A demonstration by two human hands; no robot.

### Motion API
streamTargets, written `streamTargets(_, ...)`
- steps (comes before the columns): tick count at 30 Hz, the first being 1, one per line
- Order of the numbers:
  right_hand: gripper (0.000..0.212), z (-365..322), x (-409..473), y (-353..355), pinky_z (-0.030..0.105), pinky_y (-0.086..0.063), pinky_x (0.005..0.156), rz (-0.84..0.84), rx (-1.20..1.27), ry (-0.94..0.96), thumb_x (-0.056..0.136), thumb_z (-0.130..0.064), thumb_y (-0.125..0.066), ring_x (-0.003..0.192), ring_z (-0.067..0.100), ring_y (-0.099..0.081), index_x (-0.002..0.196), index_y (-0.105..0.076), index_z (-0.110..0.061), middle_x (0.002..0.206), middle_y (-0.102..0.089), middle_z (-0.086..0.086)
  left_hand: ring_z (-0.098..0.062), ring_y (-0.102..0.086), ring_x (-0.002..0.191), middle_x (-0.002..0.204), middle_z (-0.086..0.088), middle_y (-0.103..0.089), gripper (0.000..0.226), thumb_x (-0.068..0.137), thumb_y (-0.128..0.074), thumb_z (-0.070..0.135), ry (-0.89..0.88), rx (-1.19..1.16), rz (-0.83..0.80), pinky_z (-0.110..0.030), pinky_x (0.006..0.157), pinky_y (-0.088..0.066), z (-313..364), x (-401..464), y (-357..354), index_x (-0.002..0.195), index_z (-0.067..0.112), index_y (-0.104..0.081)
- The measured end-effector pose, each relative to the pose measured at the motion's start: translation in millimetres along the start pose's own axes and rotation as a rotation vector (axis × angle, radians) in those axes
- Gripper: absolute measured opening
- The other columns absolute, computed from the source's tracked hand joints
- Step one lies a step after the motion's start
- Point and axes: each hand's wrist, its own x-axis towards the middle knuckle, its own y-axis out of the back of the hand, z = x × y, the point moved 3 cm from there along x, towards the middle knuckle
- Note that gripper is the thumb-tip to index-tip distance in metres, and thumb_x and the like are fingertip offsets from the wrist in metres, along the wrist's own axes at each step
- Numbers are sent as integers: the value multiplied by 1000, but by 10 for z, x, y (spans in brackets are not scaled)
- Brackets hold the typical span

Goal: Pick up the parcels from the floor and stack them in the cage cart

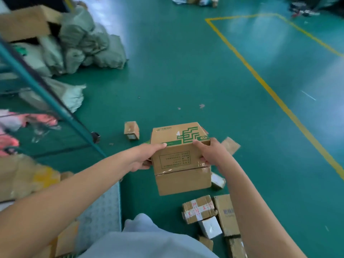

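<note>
- Both hands on one cardboard box (181,159): left hand (144,157) clasped on left side, thumb over top edge; right hand (209,155) clasped on right side, fingers curled round the corner.
- Box held level between the two grips, apparently clear of the green floor (186,71), straight ahead of the body.
- Cage cart (46,95) off to the left; left hand nearer it.
- Judged next: swing leftward, box's taped face leading.
- More parcels (199,209) on floor below right arm, not yet collected.

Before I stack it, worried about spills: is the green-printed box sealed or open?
Sealed, as far as visible: the green-printed box, held by both hands, has its flaps closed, with clear tape along the seam.
</note>
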Motion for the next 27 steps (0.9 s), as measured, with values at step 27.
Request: streamTargets(27, 45, -3595, -1393, -4583, 44, -62, 86, -676, -594, 624, 96, -54, -62, 74, 15, -70, 121, -52, -17, 106, -72, 3, -24, -65, 108, 116, -9, -70, 34, 98, -67, 38, 126, -1124, 634, -35, 82, -55, -3612, -1750, 3389, 122, 15, -61)
